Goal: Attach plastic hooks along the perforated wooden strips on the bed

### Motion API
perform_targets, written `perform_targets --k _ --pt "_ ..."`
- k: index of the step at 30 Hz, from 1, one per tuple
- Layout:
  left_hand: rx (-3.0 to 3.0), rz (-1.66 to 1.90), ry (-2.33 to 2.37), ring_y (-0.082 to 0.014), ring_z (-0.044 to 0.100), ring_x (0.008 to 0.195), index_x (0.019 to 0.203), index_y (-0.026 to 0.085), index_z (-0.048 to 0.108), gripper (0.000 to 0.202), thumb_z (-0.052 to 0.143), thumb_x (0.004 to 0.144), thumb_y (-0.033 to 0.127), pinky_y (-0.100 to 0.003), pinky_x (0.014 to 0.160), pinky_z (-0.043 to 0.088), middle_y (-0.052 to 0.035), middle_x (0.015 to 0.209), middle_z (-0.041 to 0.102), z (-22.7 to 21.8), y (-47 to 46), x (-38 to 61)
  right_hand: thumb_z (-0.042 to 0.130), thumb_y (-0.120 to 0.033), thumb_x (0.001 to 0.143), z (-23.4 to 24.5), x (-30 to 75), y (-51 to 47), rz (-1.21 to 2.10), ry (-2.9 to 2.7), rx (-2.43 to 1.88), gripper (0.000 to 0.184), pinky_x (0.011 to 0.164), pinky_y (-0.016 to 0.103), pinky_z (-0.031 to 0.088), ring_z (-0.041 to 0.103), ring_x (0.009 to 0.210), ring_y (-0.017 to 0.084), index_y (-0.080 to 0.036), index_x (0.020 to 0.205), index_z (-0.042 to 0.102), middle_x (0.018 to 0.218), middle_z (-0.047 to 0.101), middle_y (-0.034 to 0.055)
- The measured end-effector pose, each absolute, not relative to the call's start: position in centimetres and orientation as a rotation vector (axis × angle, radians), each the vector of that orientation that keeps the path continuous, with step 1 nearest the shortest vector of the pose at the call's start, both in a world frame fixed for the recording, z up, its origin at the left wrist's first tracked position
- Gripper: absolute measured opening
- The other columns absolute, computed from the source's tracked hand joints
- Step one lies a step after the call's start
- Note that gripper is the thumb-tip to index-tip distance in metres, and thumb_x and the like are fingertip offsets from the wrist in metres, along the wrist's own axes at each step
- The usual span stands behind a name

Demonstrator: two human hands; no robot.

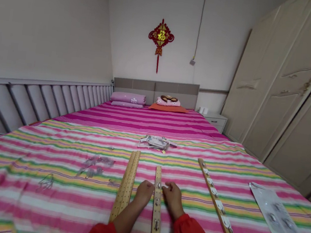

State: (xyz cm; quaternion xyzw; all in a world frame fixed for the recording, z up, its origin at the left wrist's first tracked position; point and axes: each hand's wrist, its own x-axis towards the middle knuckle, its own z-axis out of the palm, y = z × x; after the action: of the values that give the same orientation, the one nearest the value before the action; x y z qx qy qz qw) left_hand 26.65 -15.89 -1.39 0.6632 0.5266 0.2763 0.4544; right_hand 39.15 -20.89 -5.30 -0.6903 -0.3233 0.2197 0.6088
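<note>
A narrow wooden strip (158, 178) with a row of holes lies lengthwise in front of me, with several small metal hooks (157, 201) along it. My left hand (144, 192) is closed at its left edge, fingertips at the wood near the uppermost hook. On the opposite side my right hand (173, 197) curls its fingers close to that same hook. Whatever either hand pinches is too small or hidden to make out. Left of my left hand are wooden strips with holes (125, 187), side by side. To the right lies a strip bearing white round pieces and hooks (219, 207).
Everything rests on a striped bedspread (46, 209). Clear plastic bags (97, 164) lie at left, a packet (156, 142) farther back, and a blister pack (279, 217) at right. A bed rail (46, 96) runs along the left; a wardrobe (286, 80) stands right.
</note>
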Motion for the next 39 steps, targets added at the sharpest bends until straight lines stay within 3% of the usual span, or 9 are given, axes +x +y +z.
perform_targets --k 3,10,15,19,27,33,36,39 --pt "1.622 0.73 1.2 -0.0185 0.062 0.072 0.065 0.016 0.059 0.011 0.057 0.066 0.027 -0.025 0.067 0.044 -0.0021 0.066 0.065 -0.9 -17.2 25.0 0.067 -0.016 0.054 -5.0 40.1 -21.0 0.422 -0.882 -1.742 0.022 0.053 0.026 0.033 0.049 0.053 0.016 -0.018 0.076 0.066 0.049 0.051 -0.0053" --pt "1.554 0.803 0.959 -0.0208 0.062 0.075 0.076 0.018 0.065 0.028 0.061 0.067 0.043 -0.03 0.07 0.047 -0.0047 0.074 0.067 -1.1 -20.9 19.3 0.06 -0.012 0.068 -4.3 41.1 -21.2 0.317 -1.146 -1.981 0.01 0.059 0.026 0.036 0.054 0.062 0.017 -0.018 0.074 0.065 0.063 0.058 0.0003" --pt "1.535 0.972 1.08 -0.02 0.06 0.069 0.076 0.019 0.067 0.037 0.062 0.066 0.054 -0.028 0.064 0.048 -0.0033 0.071 0.066 -1.2 -21.8 16.3 0.06 -0.021 0.075 -3.5 41.2 -20.6 0.208 -1.266 -2.059 0.031 0.069 0.025 0.039 0.058 0.084 0.019 -0.019 0.105 0.064 0.095 0.059 0.0073" --pt "1.489 0.999 1.101 -0.0206 0.061 0.068 0.075 0.019 0.066 0.042 0.062 0.065 0.06 -0.028 0.063 0.048 -0.0036 0.07 0.067 -1.8 -22.1 15.2 0.059 -0.022 0.078 -3.4 41.7 -18.9 0.192 -1.335 -2.098 0.039 0.067 0.024 0.039 0.059 0.082 0.017 -0.023 0.117 0.061 0.099 0.055 0.0057" --pt "1.534 1.058 1.236 -0.0196 0.06 0.067 0.08 0.018 0.065 0.042 0.059 0.068 0.057 -0.028 0.061 0.048 -0.0033 0.07 0.066 -1.7 -18.8 11.4 0.052 -0.016 0.082 -3.9 42.5 -17.5 0.222 -1.377 -2.024 0.025 0.078 0.026 0.038 0.055 0.085 0.019 -0.021 0.097 0.071 0.093 0.053 0.0068" --pt "1.483 1.235 1.327 -0.0195 0.06 0.066 0.084 0.015 0.066 0.041 0.062 0.064 0.05 -0.029 0.059 0.047 -0.0039 0.071 0.067 -2.4 -15.1 9.4 0.057 -0.015 0.074 -3.7 43.2 -17.6 0.365 -1.218 -1.851 0.014 0.076 0.026 0.04 0.055 0.077 0.017 -0.019 0.067 0.068 0.082 0.055 0.0035" --pt "1.469 1.282 1.344 -0.0192 0.06 0.065 0.087 0.014 0.065 0.04 0.061 0.065 0.048 -0.03 0.06 0.047 -0.0046 0.073 0.067 -3.2 -14.2 9.3 0.057 -0.019 0.074 -4.0 43.9 -17.5 0.474 -1.044 -1.762 0.018 0.068 0.026 0.043 0.056 0.07 0.017 -0.018 0.056 0.059 0.067 0.056 0.0016" --pt "1.473 1.32 1.412 -0.021 0.061 0.071 0.091 0.014 0.063 0.042 0.057 0.069 0.049 -0.033 0.065 0.049 -0.0067 0.08 0.067 -4.0 -13.4 9.2 0.055 -0.026 0.077 -4.4 44.7 -17.8 0.635 -0.864 -1.66 0.021 0.054 0.026 0.045 0.055 0.053 0.015 -0.018 0.058 0.054 0.054 0.055 -0.0005"
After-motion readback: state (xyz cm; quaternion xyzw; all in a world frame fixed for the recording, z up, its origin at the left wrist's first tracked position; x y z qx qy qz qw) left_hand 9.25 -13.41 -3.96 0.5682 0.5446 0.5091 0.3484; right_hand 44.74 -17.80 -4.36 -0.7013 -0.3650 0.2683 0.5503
